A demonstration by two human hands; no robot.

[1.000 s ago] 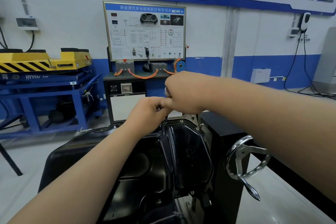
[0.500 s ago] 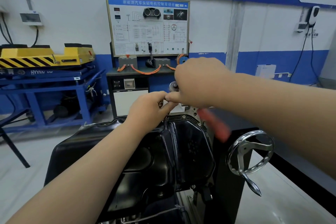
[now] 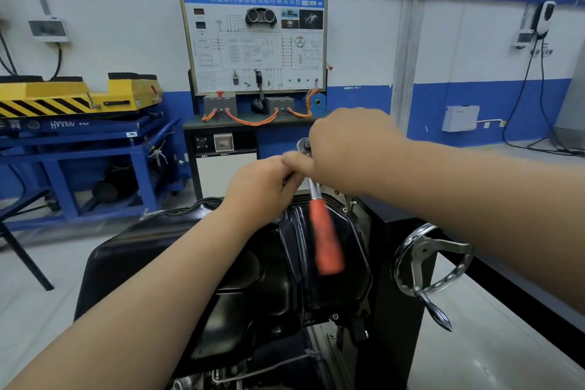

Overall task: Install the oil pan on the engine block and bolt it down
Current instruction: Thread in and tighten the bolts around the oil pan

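1 ratchet [image 3: 324,237] now handle-down, L hand [image 3: 259,187] + R hand [image 3: 351,149], 1 oil pan [image 3: 278,279]

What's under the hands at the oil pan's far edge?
Under the left hand and right hand a ratchet shows: chrome head, blurred orange handle, over the black oil pan. Socket or bolt: hidden by the hands.

Oil pan [image 3: 285,263] low in the middle. Above its far rim, left hand [image 3: 259,187] and right hand [image 3: 348,149] touching, ratchet [image 3: 320,218] under the right one. Handwheel [image 3: 425,258] right of the pan, training board [image 3: 253,41] behind.
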